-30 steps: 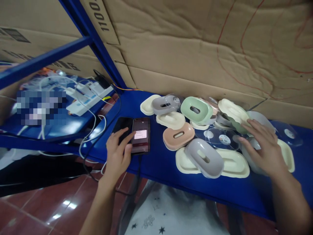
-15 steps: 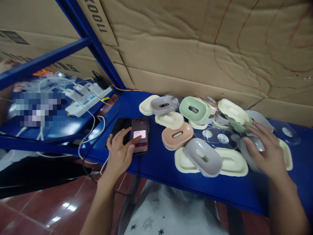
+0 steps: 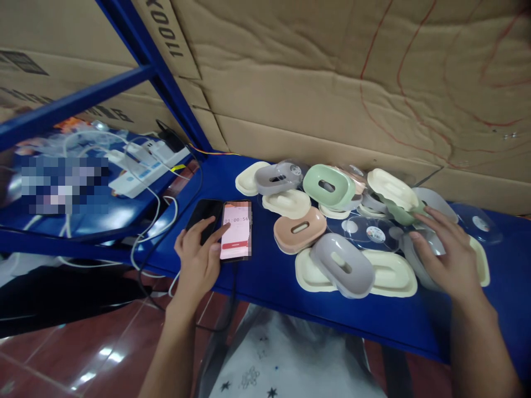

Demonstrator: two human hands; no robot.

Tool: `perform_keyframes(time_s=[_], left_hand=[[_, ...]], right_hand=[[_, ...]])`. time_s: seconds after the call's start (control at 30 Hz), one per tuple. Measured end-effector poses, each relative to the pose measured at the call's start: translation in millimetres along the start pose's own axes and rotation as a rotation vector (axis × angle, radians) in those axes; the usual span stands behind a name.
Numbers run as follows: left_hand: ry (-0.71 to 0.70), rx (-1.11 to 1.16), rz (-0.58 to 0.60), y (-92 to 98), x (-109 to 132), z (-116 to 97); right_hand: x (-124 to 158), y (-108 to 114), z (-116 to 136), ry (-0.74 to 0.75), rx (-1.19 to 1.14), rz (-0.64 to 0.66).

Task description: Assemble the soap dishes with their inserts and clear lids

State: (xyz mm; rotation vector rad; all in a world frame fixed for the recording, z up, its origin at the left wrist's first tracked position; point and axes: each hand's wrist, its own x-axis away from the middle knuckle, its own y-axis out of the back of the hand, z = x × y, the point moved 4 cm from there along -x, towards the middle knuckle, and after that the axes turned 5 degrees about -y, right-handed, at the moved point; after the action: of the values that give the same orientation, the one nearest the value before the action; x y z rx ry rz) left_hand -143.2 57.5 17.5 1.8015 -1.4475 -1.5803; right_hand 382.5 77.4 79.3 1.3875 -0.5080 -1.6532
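Observation:
My left hand [image 3: 198,257] is open over a phone [image 3: 236,229], its index finger at the lit screen, which shows a timer and a red bar. A second, dark phone [image 3: 205,213] lies partly under that hand. My right hand [image 3: 450,251] is open, fingers spread, by a green soap dish part [image 3: 404,211] and a grey soap dish part [image 3: 421,265]; whether it touches them I cannot tell. Between my hands lie a pink soap dish [image 3: 299,229], a grey soap dish [image 3: 343,265], a green soap dish [image 3: 329,186], cream trays [image 3: 394,273] and clear lids [image 3: 365,232] with round stickers.
The blue table [image 3: 265,276] backs onto a cardboard wall [image 3: 298,88]. At the left a blue metal frame [image 3: 136,72] stands before another surface with a white power strip [image 3: 145,171] and cables. A cable runs from the lit phone over the table's front edge.
The phone screen has gone from a dimmed view with a pop-up box to a bright timer display. My left index finger has lifted back slightly up and left. My right hand has barely moved.

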Motion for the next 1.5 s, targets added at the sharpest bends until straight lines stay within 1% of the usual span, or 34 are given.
perform_keyframes(time_s=[0.13,0.3,0.37,0.43,0.5,0.53,0.57,0.63,0.7,0.73,0.8,0.87,0.97,1.07,1.13,1.27,1.33,1.37,1.4,1.47,1.5], left_hand=[[0.046,0.003,-0.005,2.1,-1,-1],[0.048,0.001,-0.005,2.0,-3,0],[0.034,0.002,-0.039,5.1,-2,-2],[0.009,0.032,-0.110,12.2,-1,-10],[-0.032,0.100,-0.154,19.9,2,-28],[-0.062,0.144,-0.138,22.1,4,-40],[-0.110,0.185,-0.082,22.3,5,-55],[-0.245,0.253,0.088,17.4,8,-91],[-0.403,0.307,0.249,7.8,12,-126],[-0.474,0.313,0.311,1.7,13,-141],[-0.573,0.288,0.395,-12.1,16,-161],[-0.596,0.282,0.411,-24.3,18,-168],[-0.534,0.340,0.370,-35.1,20,-165],[-0.487,0.410,0.310,-37.2,22,-159],[-0.477,0.440,0.283,-36.9,24,-158],[-0.499,0.452,0.283,-37.1,25,-158],[-0.489,0.427,0.216,-31.3,23,-151],[-0.441,0.386,0.150,-25.7,22,-145],[-0.357,0.317,0.074,-18.8,20,-136],[-0.108,0.118,-0.062,-2.7,18,-113],[0.021,0.012,-0.084,4.1,18,-102]], right_hand=[[1,0,0,0.006,-0.007,0.016],[0,-4,0,0.011,-0.030,0.024],[0,-3,2,0.020,-0.026,0.025],[2,1,11,0.037,0.008,0.021],[10,7,32,0.074,0.031,0.024],[16,8,46,0.107,0.016,0.042],[25,8,64,0.145,-0.015,0.073],[45,2,101,0.229,-0.094,0.171],[66,-10,133,0.266,-0.098,0.271],[74,-16,144,0.271,-0.095,0.302],[88,-24,154,0.253,-0.096,0.322],[96,-26,150,0.218,-0.125,0.297],[105,-21,132,0.161,-0.182,0.231],[110,-18,118,0.115,-0.200,0.175],[111,-20,114,0.103,-0.199,0.152],[109,-25,116,0.125,-0.206,0.150],[108,-26,117,0.131,-0.201,0.156],[108,-26,117,0.128,-0.199,0.156],[108,-25,117,0.124,-0.198,0.156],[108,-24,117,0.120,-0.199,0.157],[107,-24,118,0.121,-0.201,0.160]])
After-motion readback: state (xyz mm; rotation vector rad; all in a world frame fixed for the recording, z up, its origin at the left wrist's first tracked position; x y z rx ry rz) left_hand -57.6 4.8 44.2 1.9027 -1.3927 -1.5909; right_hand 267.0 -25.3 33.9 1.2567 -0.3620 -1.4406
